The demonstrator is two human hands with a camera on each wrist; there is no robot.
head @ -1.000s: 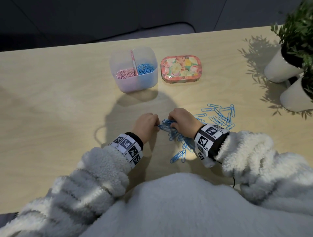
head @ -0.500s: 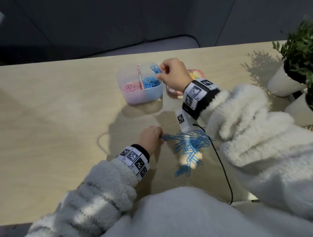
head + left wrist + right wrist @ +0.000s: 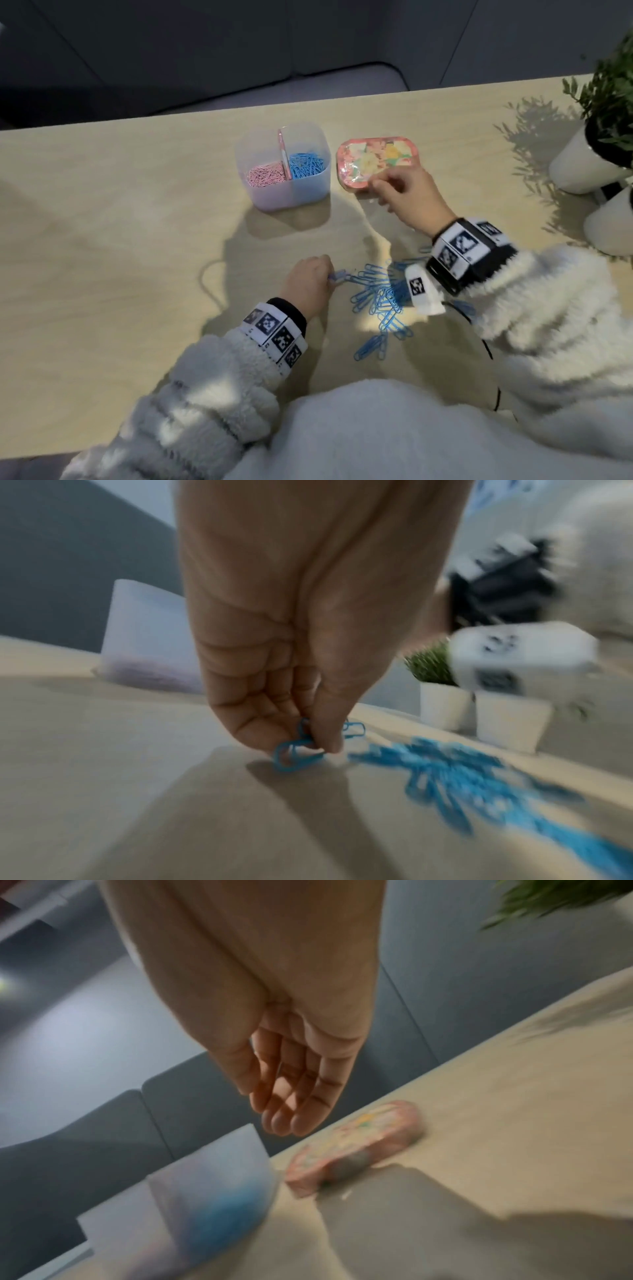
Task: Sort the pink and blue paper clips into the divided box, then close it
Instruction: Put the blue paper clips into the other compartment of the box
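A person in a fluffy white fleece jacket [image 3: 394, 431] sits at a pale wooden table [image 3: 102, 240], both wrists wrapped in black-and-white patterned marker bands [image 3: 274, 330]. Toward the left of the action, the left hand [image 3: 308, 286] is down at the table surface, thumb and fingertips pinched on a few blue wire paper clips [image 3: 296, 748] at the left edge of a loose pile of blue paper clips [image 3: 380, 301] scattered on the tabletop in front of the person. Farther back on the table stands the translucent, square plastic box [image 3: 284, 192], open, with a pink divider [image 3: 284, 150] down the middle: pink paper clips [image 3: 265, 174] lie in its left compartment, blue paper clips [image 3: 306, 164] in its right one. Just beside the box, to its right, the pink lid with a floral pattern [image 3: 376, 157] lies flat on the table. The right hand [image 3: 407, 198] hovers above the lid's near edge, fingers loosely extended and holding nothing, as the wrist view shows an empty palm; whether the fingertips touch the lid cannot be told. Below that arm, a white tagged camera block [image 3: 423, 289] hangs over the loose pile. At the far right edge stand two white pots [image 3: 582, 164] with leafy green plants [image 3: 613, 78], casting feathery shadows across the wood.
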